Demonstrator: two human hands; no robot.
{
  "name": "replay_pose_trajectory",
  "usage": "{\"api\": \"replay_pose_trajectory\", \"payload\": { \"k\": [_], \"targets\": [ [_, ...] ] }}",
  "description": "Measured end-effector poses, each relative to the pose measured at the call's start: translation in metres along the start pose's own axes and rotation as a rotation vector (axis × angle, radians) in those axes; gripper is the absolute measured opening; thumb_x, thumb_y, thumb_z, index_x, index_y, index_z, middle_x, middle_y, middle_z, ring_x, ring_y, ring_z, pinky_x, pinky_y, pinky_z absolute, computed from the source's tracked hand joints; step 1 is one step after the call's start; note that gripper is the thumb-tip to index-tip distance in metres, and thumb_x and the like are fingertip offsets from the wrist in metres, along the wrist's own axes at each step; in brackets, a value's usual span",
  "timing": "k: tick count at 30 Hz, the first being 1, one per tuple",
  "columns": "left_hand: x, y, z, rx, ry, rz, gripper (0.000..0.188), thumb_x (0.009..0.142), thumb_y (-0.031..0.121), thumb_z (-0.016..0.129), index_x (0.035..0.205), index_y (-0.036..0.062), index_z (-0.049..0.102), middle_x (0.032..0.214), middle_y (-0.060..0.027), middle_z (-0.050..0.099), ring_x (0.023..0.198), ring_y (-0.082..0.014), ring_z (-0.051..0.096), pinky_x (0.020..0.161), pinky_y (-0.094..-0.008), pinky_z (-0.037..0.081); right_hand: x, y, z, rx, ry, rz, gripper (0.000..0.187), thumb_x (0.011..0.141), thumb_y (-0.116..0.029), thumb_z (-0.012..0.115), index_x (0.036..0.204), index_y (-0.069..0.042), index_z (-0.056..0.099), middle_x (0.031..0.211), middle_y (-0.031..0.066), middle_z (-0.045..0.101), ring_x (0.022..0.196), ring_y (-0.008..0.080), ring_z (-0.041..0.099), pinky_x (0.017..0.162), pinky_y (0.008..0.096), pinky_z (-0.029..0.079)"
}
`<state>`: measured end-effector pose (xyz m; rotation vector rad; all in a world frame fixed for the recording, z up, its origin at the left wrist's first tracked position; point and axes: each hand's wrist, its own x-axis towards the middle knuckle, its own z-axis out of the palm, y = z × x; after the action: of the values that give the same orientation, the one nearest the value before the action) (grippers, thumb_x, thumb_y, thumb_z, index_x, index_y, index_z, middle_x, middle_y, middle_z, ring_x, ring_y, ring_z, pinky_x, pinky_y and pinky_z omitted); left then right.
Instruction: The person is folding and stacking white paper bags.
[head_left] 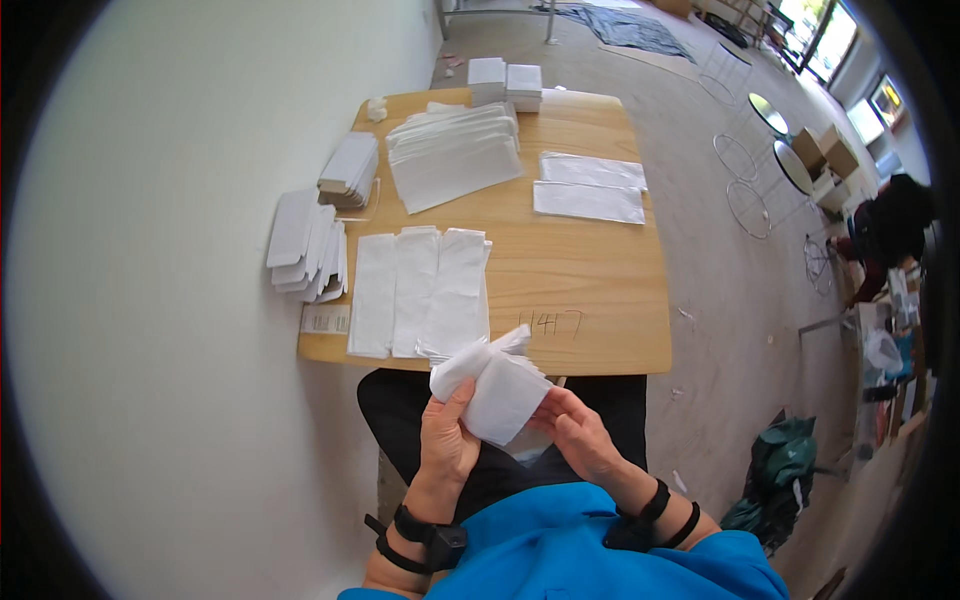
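Just beyond the table's near edge, over my lap, I hold a thin wad of folded white sheets (508, 402). They look soft, like paper or tissue, and the upper end fans out into loose layers. My left hand (450, 440) grips the wad's left side, thumb on top. At its lower right edge, my right hand (580, 435) has its fingers closed on the sheets, partly behind them. Close by on the table lie long white folded sheets (418, 290), side by side in three strips. Their near ends are partly covered by the wad.
On the wooden table (590, 270) are a fanned pile of white sheets (455, 155), two more strips (590, 202), and stacks of small white boxes (505, 85). Flat white cartons (300, 240) overhang the left edge beside the wall (180, 250). Stools (790, 165) and a person (890, 230) are at right.
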<state>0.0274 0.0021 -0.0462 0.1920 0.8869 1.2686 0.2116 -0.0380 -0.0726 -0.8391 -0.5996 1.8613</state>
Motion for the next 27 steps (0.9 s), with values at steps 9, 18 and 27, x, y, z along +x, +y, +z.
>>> {"api": "replay_pose_trajectory", "payload": {
  "k": [9, 18, 27],
  "targets": [
    [-0.004, -0.008, 0.000, -0.037, -0.015, -0.064, 0.032, 0.093, 0.010, 0.060, 0.124, 0.0019, 0.054, 0.118, -0.0077, 0.062, 0.109, -0.0180, 0.060, 0.094, -0.0320, 0.050, 0.017, 0.013, 0.010, 0.346, -0.152, 0.167, 0.077, 0.084, -0.031, 0.072, 0.143, -0.003, 0.031, 0.137, 0.0080, 0.044, 0.129, 0.0220, 0.041, 0.110, 0.0420, 0.033],
    [0.005, -0.040, -0.001, 0.501, 0.087, 0.504, 0.026, 0.090, 0.004, 0.064, 0.115, -0.0023, 0.060, 0.111, -0.0086, 0.066, 0.098, -0.0149, 0.063, 0.087, -0.0280, 0.050, 0.010, 0.012, 0.015, 0.239, 0.060, 0.040, 0.054, 0.090, -0.019, 0.066, 0.134, 0.002, 0.043, 0.131, 0.0099, 0.050, 0.120, 0.0188, 0.048, 0.104, 0.0371, 0.040],
    [0.021, -0.062, -0.005, 0.575, 0.125, 0.508, 0.024, 0.094, 0.014, 0.061, 0.110, -0.0035, 0.065, 0.102, -0.0057, 0.068, 0.087, -0.0103, 0.062, 0.079, -0.0251, 0.050, 0.027, 0.018, 0.023, 0.076, 0.354, -0.150, 0.024, 0.089, -0.013, 0.068, 0.107, 0.003, 0.065, 0.099, 0.0056, 0.068, 0.087, 0.0112, 0.062, 0.079, 0.0273, 0.051]
  ]
}}
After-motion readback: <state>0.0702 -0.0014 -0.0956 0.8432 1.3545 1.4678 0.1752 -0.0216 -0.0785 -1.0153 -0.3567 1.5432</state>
